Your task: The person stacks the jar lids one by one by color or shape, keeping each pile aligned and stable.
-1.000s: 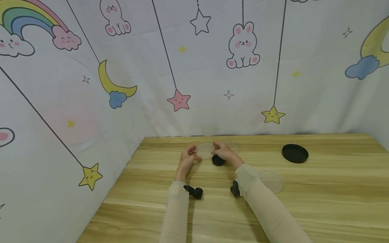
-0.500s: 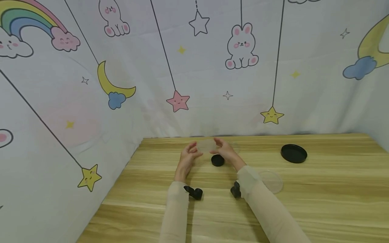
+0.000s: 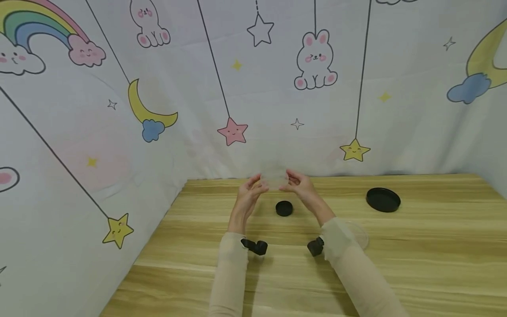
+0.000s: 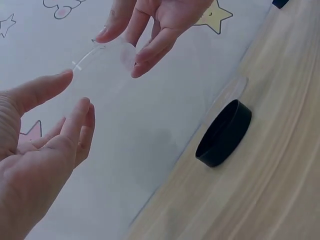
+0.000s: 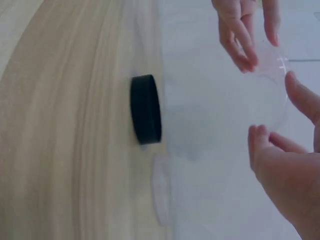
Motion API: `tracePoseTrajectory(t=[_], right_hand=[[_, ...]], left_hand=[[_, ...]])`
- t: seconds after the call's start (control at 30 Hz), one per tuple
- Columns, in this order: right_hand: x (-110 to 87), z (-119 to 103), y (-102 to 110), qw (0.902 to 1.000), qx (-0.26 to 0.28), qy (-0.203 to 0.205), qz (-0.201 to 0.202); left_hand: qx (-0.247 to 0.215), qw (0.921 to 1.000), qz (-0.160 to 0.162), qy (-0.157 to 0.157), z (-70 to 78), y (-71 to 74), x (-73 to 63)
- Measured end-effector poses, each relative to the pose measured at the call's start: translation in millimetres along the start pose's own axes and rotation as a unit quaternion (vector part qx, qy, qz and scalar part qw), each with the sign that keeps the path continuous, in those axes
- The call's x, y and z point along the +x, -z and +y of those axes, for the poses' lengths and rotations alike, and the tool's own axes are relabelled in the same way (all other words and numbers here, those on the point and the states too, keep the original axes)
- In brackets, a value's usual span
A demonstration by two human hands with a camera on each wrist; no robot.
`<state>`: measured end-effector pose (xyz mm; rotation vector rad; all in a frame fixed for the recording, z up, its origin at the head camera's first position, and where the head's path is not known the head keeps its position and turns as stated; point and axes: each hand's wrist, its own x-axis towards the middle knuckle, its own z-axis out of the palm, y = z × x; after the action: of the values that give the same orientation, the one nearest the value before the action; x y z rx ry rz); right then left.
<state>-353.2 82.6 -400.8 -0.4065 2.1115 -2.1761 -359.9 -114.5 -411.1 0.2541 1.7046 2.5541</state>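
Note:
Between the two hands is a clear, round plastic piece (image 3: 274, 181) with a thin curved rim, raised above the table's far edge. Its full shape is faint against the pale wall. The left hand (image 3: 247, 198) pinches its left side between thumb and fingers. On the opposite side, the right hand (image 3: 306, 192) grips the rim the same way, as the right wrist view shows with the clear piece (image 5: 272, 95) spanning both hands. Below them, a small black round cap (image 3: 284, 208) with a low wall rests on the wooden table.
A larger shallow black dish (image 3: 383, 200) lies at the table's right. One clear disc (image 3: 358, 235) is partly behind the right sleeve; another clear disc (image 5: 161, 190) lies near the black cap. A patterned cloth wall (image 3: 190, 149) rises behind the table.
Both hands have lifted the clear piece up and slightly right, away from the black cap, tilting it along the way. The black cap and black dish have stayed put.

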Motion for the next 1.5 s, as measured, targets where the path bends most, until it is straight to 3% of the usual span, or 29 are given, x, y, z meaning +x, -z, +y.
tracePoseTrajectory(t=[0.3, 0.63, 0.87, 1.13, 1.37, 1.5], right_hand=[[-16.3, -21, 22, 0.9997, 0.005, 0.017, -0.018], [-43.3, -32, 57, 0.9995, 0.004, 0.019, -0.024], [-73.5, -38, 90, 0.9968, -0.067, -0.004, -0.042], [-102.6, -35, 120, 0.9916, -0.107, -0.021, -0.069], [-119.5, -33, 143, 0.9792, -0.180, -0.015, -0.091], [-129.9, -29, 156, 0.9702, -0.207, -0.015, -0.125]], left_hand=[[-0.025, 0.9986, -0.032, -0.033, 12.0, -31.3, -8.5], [-0.012, 0.9972, -0.069, -0.025, 5.5, -67.0, -18.4], [0.037, 0.9940, -0.103, -0.001, -7.4, -93.8, -27.8], [0.097, 0.9842, -0.144, 0.037, -25.1, -115.3, -38.5], [0.124, 0.9764, -0.164, 0.066, -45.5, -127.1, -46.0], [0.164, 0.9678, -0.181, 0.061, -60.3, -134.4, -51.7]])
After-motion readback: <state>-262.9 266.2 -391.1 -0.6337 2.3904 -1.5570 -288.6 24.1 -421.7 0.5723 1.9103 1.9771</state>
